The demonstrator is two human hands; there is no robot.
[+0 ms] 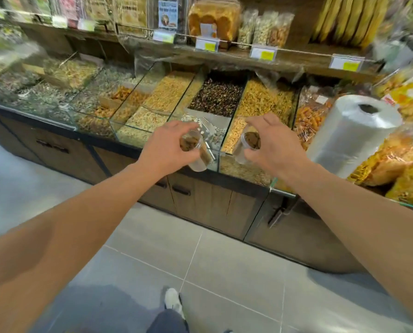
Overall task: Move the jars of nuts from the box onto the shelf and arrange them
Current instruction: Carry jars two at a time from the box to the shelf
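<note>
Left hand (167, 144) and right hand (270, 145) each curl fingers round a clear nut jar (195, 150), (247, 146), held above the glass bulk-snack bins (171, 109) fronting wooden cabinets (207, 207) on grey tiled floor (200, 272).

1. Both forearms bare up to the frame edge; no sleeve in view.
2. Left hand (167, 143) and right hand (270, 143): bare.
3. Dark trouser leg (168, 322) at bottom edge.
4. Pale shoe (173, 300), white-grey.
</note>
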